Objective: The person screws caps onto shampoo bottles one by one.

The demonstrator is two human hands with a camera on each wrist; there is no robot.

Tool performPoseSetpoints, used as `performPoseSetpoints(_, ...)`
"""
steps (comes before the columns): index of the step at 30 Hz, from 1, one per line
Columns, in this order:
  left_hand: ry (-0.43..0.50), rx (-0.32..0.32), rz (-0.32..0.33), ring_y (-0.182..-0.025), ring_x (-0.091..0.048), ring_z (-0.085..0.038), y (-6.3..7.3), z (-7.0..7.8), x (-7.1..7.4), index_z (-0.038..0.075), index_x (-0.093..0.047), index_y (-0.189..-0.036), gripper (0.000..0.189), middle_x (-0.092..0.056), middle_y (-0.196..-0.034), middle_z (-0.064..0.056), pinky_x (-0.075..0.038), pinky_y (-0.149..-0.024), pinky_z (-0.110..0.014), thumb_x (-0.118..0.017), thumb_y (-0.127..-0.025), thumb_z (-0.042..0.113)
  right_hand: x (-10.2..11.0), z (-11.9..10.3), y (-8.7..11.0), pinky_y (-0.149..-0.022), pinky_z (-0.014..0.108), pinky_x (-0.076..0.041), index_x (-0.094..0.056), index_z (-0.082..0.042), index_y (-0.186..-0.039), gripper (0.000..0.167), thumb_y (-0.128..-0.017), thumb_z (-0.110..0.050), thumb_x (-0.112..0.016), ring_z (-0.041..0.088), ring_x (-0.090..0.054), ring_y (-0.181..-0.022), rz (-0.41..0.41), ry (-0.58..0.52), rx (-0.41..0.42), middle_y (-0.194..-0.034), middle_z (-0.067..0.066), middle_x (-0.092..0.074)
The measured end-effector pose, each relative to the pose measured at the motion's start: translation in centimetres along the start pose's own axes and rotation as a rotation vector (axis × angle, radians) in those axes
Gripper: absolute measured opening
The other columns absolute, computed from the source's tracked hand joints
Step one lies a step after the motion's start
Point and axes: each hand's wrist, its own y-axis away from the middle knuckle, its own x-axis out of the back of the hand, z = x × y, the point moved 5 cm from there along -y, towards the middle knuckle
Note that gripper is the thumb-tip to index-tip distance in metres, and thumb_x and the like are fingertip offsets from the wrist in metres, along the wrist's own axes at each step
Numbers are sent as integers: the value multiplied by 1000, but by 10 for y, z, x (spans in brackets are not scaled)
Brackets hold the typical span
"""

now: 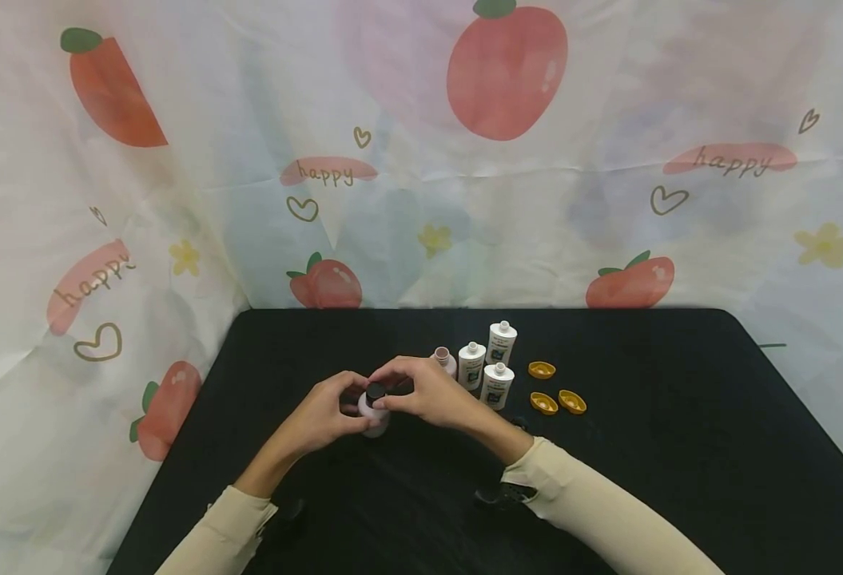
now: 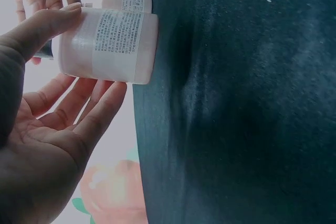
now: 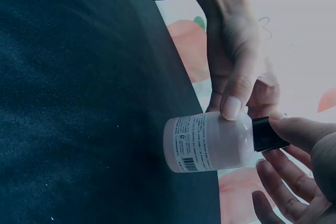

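Note:
A pale pink bottle with a printed label stands between both hands, close to the black tabletop. My left hand grips its body, thumb on one side and fingers on the other. At its top, the thumb and fingers of my right hand pinch the black cap. The cap sits on the bottle's neck. Just beyond the right hand is a second pinkish bottle, partly hidden by that hand, with a dark pinkish-brown top.
Three white labelled bottles, one nearest, stand right of the hands. Beside them lie three small gold boat-shaped pieces, one of them frontmost. The black table ends at a fruit-printed cloth at the back and left.

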Motion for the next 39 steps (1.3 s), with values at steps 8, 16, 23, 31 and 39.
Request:
performPoseSetpoints(8, 11, 13, -15, -111, -66, -26, 8, -8, 1, 5, -62, -122, 46, -61, -120, -10, -59, -88, -31, -85, -84, 17, -9, 1, -2, -90, 43, -57, -73, -9, -116, 31, -87, -14, -82, 13, -69, -96, 1, -7, 31, -106, 0, -73)
performPoseSetpoints(16, 11, 45, -17, -110, -65, -23, 15, -14, 1, 8, -62, -123, 47, -62, -119, -6, -59, -86, -28, -86, -83, 17, -19, 2, -2, -90, 41, -57, -73, -8, -119, 31, -89, -15, -80, 12, -68, -98, -35, -8, 26, -106, -1, -73)
performPoseSetpoints(23, 62, 60, -68, -111, -61, -21, 18, -18, 3, 12, -60, -124, 46, -60, -120, -5, -57, -93, -30, -84, -85, 15, -23, 1, -3, -88, 39, -58, -72, -8, -120, 31, -91, -14, -78, 14, -69, -99, -57, -20, 29, -108, 1, -73)
performPoseSetpoints(31, 62, 32, -110, -109, -60, -21, 18, -20, 4, 8, -57, -127, 48, -61, -119, -8, -56, -93, -30, -83, -87, 14, -24, 1, -2, -89, 41, -58, -72, -8, -121, 30, -92, -13, -76, 19, -70, -100, -72, -13, 22, -109, 2, -72)
performPoseSetpoints(39, 61, 8, -108, -116, -60, -24, 16, -11, 6, 8, -53, -138, 59, -60, -129, -8, -54, -96, -39, -82, -88, 21, -10, 0, 7, -92, 43, -56, -72, -6, -119, 29, -92, -15, -76, 19, -70, -101, -58, -19, 31, -109, 5, -72)
